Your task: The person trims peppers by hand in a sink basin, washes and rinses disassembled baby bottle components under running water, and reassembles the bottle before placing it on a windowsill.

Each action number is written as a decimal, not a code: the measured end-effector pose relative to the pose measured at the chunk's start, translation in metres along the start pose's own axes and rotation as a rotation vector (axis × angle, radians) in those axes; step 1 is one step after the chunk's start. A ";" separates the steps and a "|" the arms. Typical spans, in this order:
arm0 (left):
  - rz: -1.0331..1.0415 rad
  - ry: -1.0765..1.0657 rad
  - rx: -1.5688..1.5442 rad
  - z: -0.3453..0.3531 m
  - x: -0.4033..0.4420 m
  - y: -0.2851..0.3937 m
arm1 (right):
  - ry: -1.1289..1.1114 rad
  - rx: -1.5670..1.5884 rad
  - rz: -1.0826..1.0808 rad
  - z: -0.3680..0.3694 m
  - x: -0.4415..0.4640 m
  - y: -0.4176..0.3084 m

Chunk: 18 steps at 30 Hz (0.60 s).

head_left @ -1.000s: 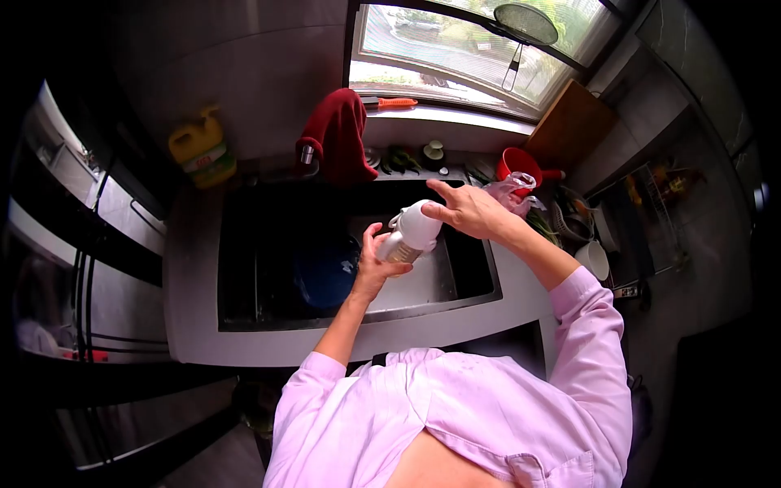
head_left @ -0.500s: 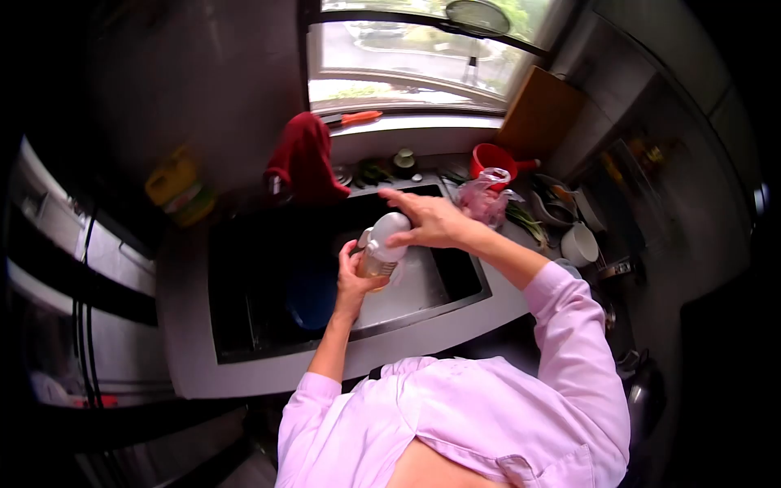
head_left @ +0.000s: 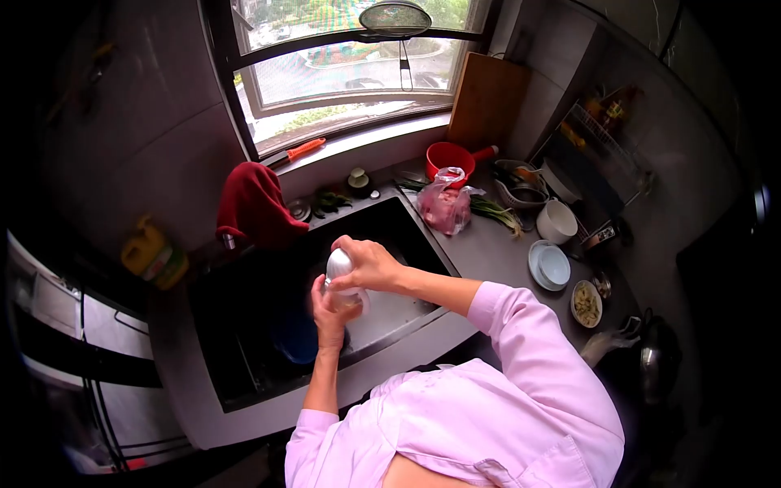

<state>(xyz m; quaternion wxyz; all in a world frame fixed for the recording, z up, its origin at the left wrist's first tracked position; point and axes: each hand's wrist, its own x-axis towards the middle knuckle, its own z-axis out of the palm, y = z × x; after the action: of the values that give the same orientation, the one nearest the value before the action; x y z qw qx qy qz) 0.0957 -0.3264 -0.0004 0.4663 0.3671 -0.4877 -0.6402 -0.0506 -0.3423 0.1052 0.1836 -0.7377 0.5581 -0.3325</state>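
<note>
Over the dark sink (head_left: 393,213), my left hand (head_left: 330,317) wraps round the body of a clear bottle with a white lid (head_left: 338,263). My right hand (head_left: 370,267) closes over the lid from the right, with its fingers curled around it. The bottle is held tilted, and most of its body is hidden by my hands. Below it, inside the sink, a blue basin (head_left: 294,340) shows in shadow to the left of my left hand.
A red cloth (head_left: 254,203) drapes over the faucet. Behind the sink lies an orange-handled knife (head_left: 305,150). At right are a bag of meat (head_left: 446,210), a red ladle (head_left: 450,156), a white pot (head_left: 556,221), stacked dishes (head_left: 551,265) and a bowl of food (head_left: 586,304).
My right hand has come down from hovering open beside the lid and now grips it. The camera view has shifted right, so more of the right-hand counter shows.
</note>
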 end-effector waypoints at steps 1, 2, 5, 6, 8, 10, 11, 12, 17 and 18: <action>0.002 -0.025 -0.019 0.003 0.001 0.003 | -0.045 0.029 0.061 -0.003 0.002 0.002; 0.007 -0.049 -0.038 0.003 0.003 0.006 | -0.091 0.058 0.119 -0.006 0.005 0.004; 0.079 -0.074 0.041 -0.002 0.012 0.008 | -0.044 0.004 0.170 -0.022 0.017 0.012; 0.124 -0.059 0.121 -0.004 0.013 0.011 | -0.030 0.020 0.201 -0.030 0.024 0.015; 0.101 0.013 0.156 -0.012 0.014 0.007 | 0.074 -0.044 0.171 -0.040 0.042 0.036; -0.013 0.103 0.152 -0.026 0.014 -0.009 | 0.153 -0.086 0.165 -0.058 0.067 0.055; -0.037 0.149 0.130 -0.030 0.009 -0.017 | 0.195 -0.125 0.187 -0.069 0.081 0.063; -0.047 0.178 0.173 -0.040 0.006 -0.035 | 0.237 -0.165 0.210 -0.081 0.095 0.068; -0.162 0.388 0.236 -0.063 -0.020 -0.074 | 0.405 -0.409 0.403 -0.127 0.171 0.107; -0.172 0.402 0.262 -0.069 -0.023 -0.083 | 0.454 -0.444 0.435 -0.131 0.186 0.115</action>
<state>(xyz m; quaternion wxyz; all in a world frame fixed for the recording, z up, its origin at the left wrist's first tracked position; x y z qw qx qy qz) 0.1466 -0.3163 -0.0978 0.4464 0.5845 -0.4309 -0.5228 -0.1935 -0.5410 0.1778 -0.0426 -0.5316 0.7863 -0.3120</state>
